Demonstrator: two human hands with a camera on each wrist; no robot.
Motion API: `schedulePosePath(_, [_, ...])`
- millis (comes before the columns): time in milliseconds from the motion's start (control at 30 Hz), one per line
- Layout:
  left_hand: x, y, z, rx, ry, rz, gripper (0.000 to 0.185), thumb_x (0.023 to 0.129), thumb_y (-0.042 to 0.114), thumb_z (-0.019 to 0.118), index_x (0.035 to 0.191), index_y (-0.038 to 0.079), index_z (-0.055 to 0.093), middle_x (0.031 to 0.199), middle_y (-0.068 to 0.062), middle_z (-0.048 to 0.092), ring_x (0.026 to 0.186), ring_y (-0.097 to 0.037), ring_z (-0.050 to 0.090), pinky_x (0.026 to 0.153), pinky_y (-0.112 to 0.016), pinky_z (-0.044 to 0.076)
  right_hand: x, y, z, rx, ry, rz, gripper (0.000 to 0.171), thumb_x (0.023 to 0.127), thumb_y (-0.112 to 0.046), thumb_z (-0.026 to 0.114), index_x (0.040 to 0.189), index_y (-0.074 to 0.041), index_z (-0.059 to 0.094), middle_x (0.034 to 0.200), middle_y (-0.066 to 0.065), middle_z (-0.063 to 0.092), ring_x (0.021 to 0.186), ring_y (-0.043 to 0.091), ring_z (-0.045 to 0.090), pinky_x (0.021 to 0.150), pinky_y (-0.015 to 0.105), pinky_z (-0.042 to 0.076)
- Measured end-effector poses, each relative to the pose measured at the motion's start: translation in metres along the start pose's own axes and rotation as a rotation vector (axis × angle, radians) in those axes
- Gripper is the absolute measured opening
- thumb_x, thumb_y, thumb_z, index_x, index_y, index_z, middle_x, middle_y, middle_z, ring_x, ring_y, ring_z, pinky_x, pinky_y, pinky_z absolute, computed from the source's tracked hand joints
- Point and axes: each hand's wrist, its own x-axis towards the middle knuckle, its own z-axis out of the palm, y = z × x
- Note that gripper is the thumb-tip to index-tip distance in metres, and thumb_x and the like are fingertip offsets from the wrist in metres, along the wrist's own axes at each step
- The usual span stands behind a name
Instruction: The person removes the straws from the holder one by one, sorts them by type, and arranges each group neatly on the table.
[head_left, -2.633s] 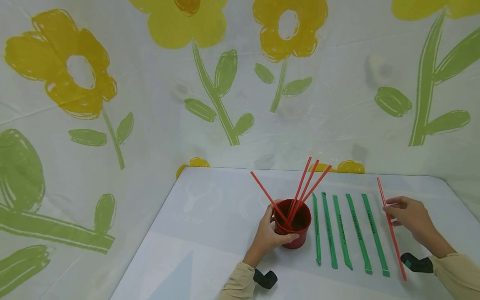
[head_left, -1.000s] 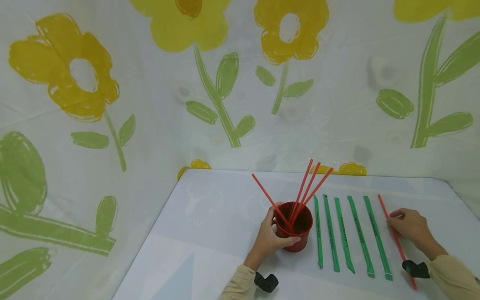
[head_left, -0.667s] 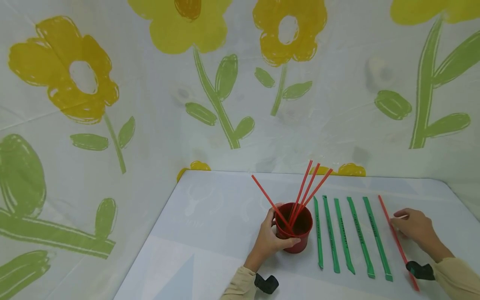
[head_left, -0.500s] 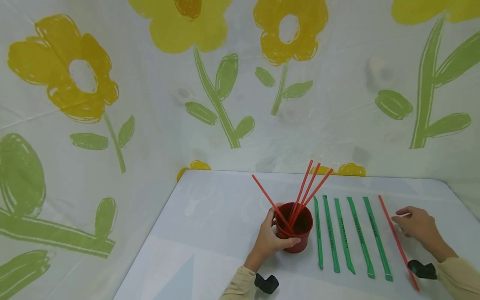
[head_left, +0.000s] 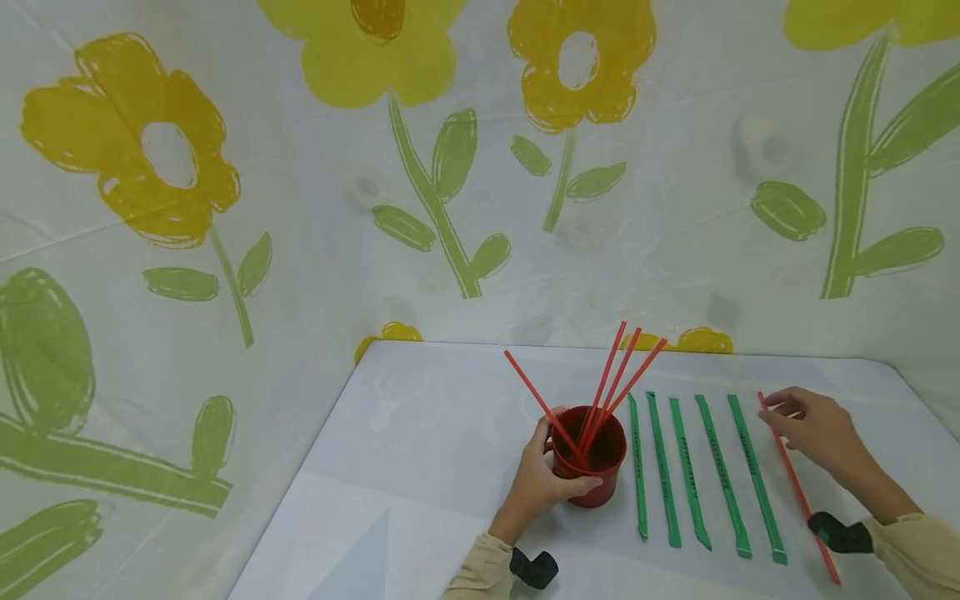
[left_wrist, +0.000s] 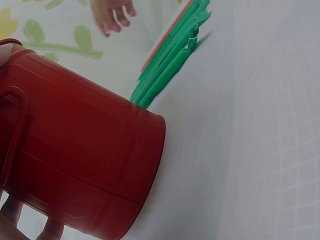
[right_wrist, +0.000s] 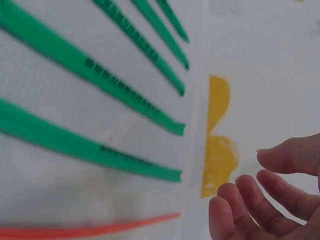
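My left hand (head_left: pixel 536 477) grips a red cup (head_left: pixel 596 483) that stands on the white table and fills the left wrist view (left_wrist: pixel 80 160). Several red straws (head_left: pixel 611 375) lean out of the cup. To its right lie several green sleeves (head_left: pixel 690 475) side by side, also in the right wrist view (right_wrist: pixel 100 80). One more red straw (head_left: pixel 798 492) lies flat just right of them. My right hand (head_left: pixel 813 429) hovers at that straw's far end with loosely curled fingers (right_wrist: pixel 250 205) that hold nothing, a short gap from the straw's tip (right_wrist: pixel 165 218).
Cloth walls printed with yellow flowers and green stems (head_left: pixel 435 192) close in the table at the back and on both sides. The table's white cover (head_left: pixel 420 433) stretches left of the cup. A black strap sits on each wrist (head_left: pixel 534 567) (head_left: pixel 840 533).
My right hand has laid the red straw down beside the green sleeves, let it go, and moved forward to its far end. The left hand and cup have stayed put.
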Motion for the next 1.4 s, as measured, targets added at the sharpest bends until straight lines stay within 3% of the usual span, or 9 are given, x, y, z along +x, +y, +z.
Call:
schedulePosePath(333, [0.0, 0.0, 0.0, -0.001, -0.006, -0.013, 0.077, 0.073, 0.013, 0.078, 0.138, 0.007, 0.036, 0.131, -0.011, 0.052, 0.119, -0.03, 0.047, 0.089, -0.043, 0.049, -0.013, -0.051, -0.002, 0.033, 0.005, -0.118, 0.038, 0.093, -0.028, 0.059, 0.112, 0.005, 0.056, 0.095, 0.017, 0.063, 0.077, 0.023, 0.06, 0.055, 0.024, 0.051])
schedulePosePath(667, [0.0, 0.0, 0.0, 0.009, -0.009, -0.005, 0.077, 0.073, 0.014, 0.078, 0.138, 0.007, 0.036, 0.131, -0.012, 0.052, 0.118, -0.032, 0.047, 0.088, -0.042, 0.049, -0.023, -0.084, -0.001, 0.039, 0.008, -0.212, 0.033, 0.091, -0.026, 0.063, 0.109, 0.001, 0.06, 0.097, 0.014, 0.065, 0.081, 0.024, 0.06, 0.057, 0.022, 0.05])
schedulePosePath(967, [0.0, 0.001, -0.001, 0.008, -0.004, -0.013, 0.076, 0.074, 0.016, 0.078, 0.138, 0.007, 0.037, 0.13, -0.011, 0.052, 0.117, -0.03, 0.048, 0.087, -0.041, 0.05, -0.028, -0.109, 0.002, 0.121, -0.003, -0.293, 0.029, 0.091, -0.023, 0.064, 0.109, -0.001, 0.06, 0.096, 0.011, 0.065, 0.074, 0.007, 0.059, 0.058, 0.025, 0.052])
schedulePosePath(1400, [-0.001, 0.001, -0.001, 0.014, -0.005, -0.011, 0.076, 0.073, 0.018, 0.078, 0.137, 0.007, 0.037, 0.13, -0.01, 0.052, 0.117, -0.03, 0.047, 0.088, -0.04, 0.049, -0.035, -0.14, 0.018, 0.19, -0.028, -0.342, 0.023, 0.09, -0.021, 0.066, 0.107, -0.006, 0.062, 0.097, 0.005, 0.066, 0.083, 0.012, 0.06, 0.065, 0.023, 0.053])
